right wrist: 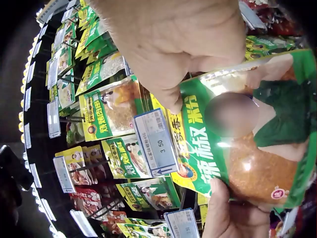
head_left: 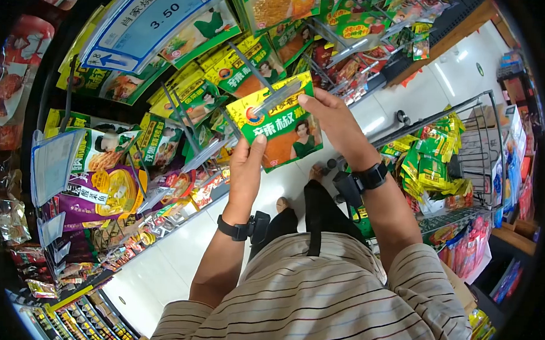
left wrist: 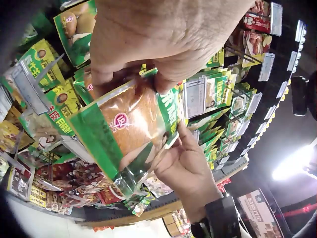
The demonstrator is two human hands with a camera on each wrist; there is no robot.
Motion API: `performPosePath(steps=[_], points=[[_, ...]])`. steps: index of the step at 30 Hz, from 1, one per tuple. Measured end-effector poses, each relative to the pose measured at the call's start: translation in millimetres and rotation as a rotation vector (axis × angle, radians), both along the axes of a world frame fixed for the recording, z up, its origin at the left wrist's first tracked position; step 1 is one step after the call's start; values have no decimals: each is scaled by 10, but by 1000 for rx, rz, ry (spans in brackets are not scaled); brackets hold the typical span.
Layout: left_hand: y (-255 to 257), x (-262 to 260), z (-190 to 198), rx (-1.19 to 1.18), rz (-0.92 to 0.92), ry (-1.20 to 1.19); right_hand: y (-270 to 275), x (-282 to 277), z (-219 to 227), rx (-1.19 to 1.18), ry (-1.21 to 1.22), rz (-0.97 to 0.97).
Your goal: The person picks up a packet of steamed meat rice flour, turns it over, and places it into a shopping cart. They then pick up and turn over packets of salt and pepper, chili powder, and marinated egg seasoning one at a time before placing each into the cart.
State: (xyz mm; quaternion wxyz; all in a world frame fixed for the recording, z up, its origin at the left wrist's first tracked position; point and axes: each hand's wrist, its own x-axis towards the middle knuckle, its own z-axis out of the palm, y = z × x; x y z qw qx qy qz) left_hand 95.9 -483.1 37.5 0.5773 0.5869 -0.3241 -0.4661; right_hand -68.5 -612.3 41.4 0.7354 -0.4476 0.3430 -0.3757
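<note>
A yellow-and-green packet of chili powder [head_left: 279, 147] is held up in front of the shelf, its printed face toward the head camera. My left hand [head_left: 246, 172] pinches its left edge, thumb on the front. At the upper right edge, my right hand [head_left: 342, 127] pinches the same packet with its thumb in front. A metal display hook [head_left: 251, 66] reaches out to the packet's top, and its clear tag holder overlaps that edge in the head view. In the right wrist view, a 3.50 price tag [right wrist: 156, 141] sits right beside the packet's yellow top.
Seasoning packets [head_left: 243, 65] hang on several hooks around the hands. Purple packets [head_left: 101, 196] hang lower left. On the right stands a wire cart [head_left: 492, 149] with a pile of green-and-yellow packets [head_left: 428, 155]. White tiled floor [head_left: 178, 251] shows below.
</note>
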Motion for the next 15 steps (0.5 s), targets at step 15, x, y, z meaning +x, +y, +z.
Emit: performPosePath(steps=[15], points=[[-139, -6, -43, -52, 18, 1, -162, 97, -32, 12, 63, -12]])
